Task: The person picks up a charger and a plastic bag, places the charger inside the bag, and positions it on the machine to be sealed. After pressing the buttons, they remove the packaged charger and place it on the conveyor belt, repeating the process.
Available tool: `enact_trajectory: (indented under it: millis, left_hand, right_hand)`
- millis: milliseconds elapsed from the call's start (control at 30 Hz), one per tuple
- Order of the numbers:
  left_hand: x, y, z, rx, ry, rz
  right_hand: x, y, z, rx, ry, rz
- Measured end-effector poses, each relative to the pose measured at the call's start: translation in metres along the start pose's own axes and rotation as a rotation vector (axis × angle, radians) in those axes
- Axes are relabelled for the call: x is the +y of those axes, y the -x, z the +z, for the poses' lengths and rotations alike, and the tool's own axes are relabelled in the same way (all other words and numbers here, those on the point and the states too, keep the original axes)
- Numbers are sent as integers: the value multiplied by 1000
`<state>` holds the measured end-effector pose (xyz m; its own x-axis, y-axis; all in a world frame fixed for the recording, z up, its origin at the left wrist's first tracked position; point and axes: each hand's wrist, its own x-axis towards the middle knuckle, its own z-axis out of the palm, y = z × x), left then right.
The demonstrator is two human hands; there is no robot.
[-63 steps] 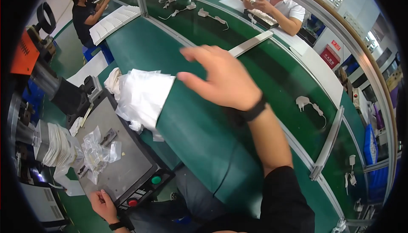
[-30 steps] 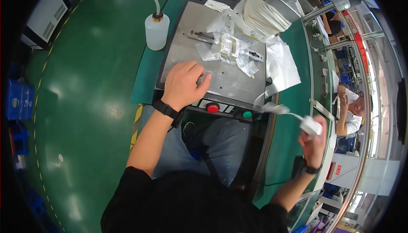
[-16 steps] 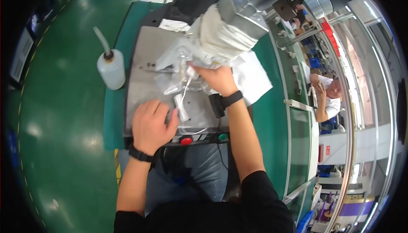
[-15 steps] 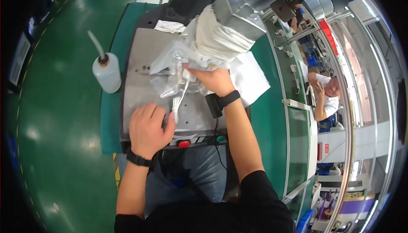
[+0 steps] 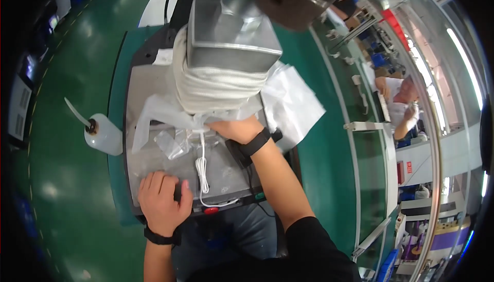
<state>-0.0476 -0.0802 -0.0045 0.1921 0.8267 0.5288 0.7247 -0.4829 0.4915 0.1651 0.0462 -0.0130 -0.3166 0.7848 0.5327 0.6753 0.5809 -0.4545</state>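
My right hand [image 5: 237, 129] reaches in from the right, its fingers pinched together at the end of a white cable [image 5: 202, 173]. The fingertips lie under clear plastic film [image 5: 170, 113] and a block wrapped in cream cloth [image 5: 218, 87], so what they grip is hidden. From there the cable runs toward me, bundled midway, with a loop near the front edge. My left hand [image 5: 163, 199] rests on the grey metal plate [image 5: 226, 161] at its front left, fingers bent, thumb apart, holding nothing. A small clear plastic bag [image 5: 174, 144] lies between the hands.
A metal block [image 5: 231, 37] of a machine hangs over the plate. On the left stands a white squeeze bottle [image 5: 105, 137] with a bent spout. A red button [image 5: 211, 210] sits on the front edge. White sheets [image 5: 288, 104] lie at right; a person [image 5: 401, 104] sits beyond.
My view has shifted. The cloth-wrapped block now covers more of the plastic film and my right fingertips. Both hands keep nearly the same places on the plate.
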Motion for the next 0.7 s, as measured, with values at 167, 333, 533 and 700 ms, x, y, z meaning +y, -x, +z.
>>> enact_trajectory:
  millis: [167, 333, 533, 700]
  left_hand:
    - [11, -9, -2, 21, 28, 48]
    - [17, -5, -7, 22, 17, 31]
    - [4, 6, -16, 126, 139, 75]
    - [23, 59, -21, 171, 488, -75]
  right_hand:
    - [-4, 11, -46, -125, 7, 130]
    - [-25, -2, -50, -132, 14, 257]
    - [-34, -2, -50, -195, 34, 260]
    - [-47, 87, -125, 209, -91, 339]
